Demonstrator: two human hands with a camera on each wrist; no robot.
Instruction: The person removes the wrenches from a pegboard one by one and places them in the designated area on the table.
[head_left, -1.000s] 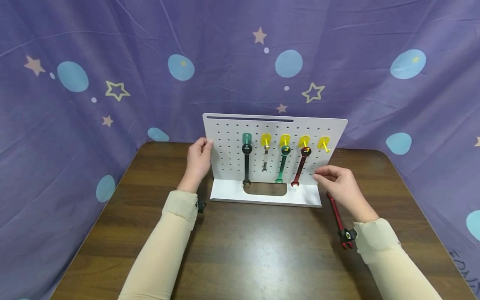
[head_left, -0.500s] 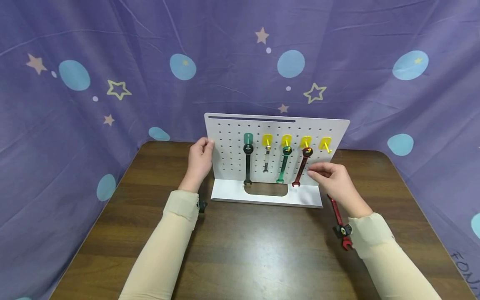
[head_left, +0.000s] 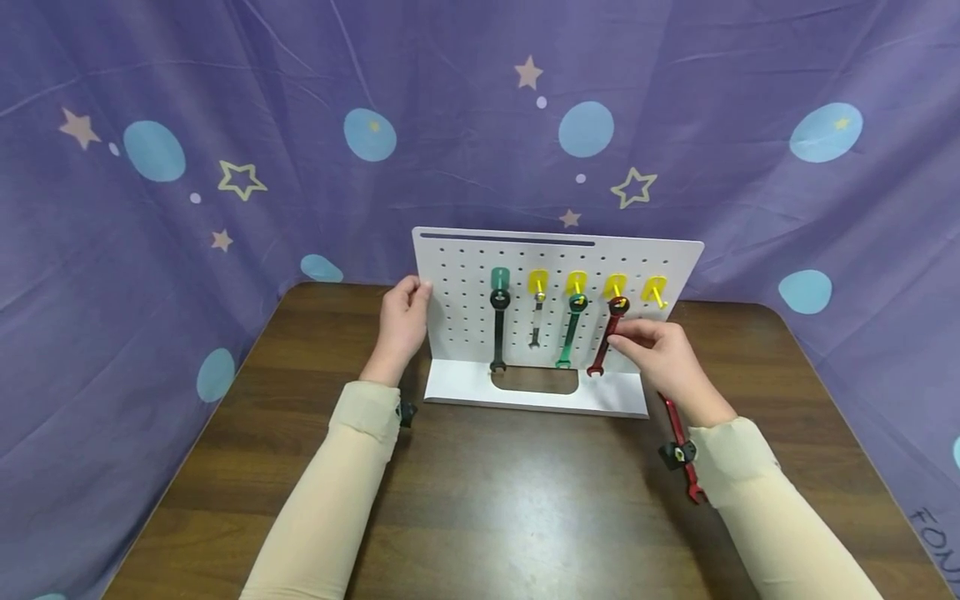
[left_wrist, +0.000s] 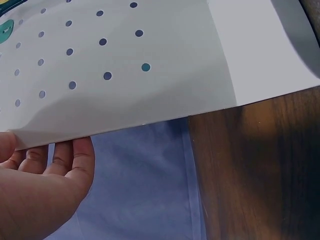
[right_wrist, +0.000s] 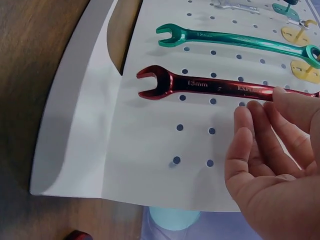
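Observation:
A white pegboard (head_left: pixel 465 317) stands on the table with wrenches hanging from its hooks. My left hand (head_left: pixel 403 321) grips its left edge; in the left wrist view the thumb is in front and the fingers (left_wrist: pixel 82 157) curl behind. My right hand (head_left: pixel 663 358) pinches the shank of the dark red combination wrench (head_left: pixel 603 342), whose ring end hangs on a yellow hook (head_left: pixel 616 286). In the right wrist view the thumb lies over this wrench (right_wrist: pixel 200 86), marked 13mm, with the fingers along its lower edge. A green wrench (head_left: pixel 570 337) hangs beside it.
A black wrench (head_left: pixel 498 333) and a small silver wrench (head_left: pixel 537 321) hang further left. The rightmost yellow hook (head_left: pixel 656 292) bears nothing. Another red wrench (head_left: pixel 682 446) lies on the wooden table (head_left: pixel 480 500) under my right wrist. A purple curtain (head_left: pixel 465 108) hangs behind.
My right hand has moved left from the board's right edge to the dark red wrench and taken hold of its shank. The left hand has stayed on the board's edge.

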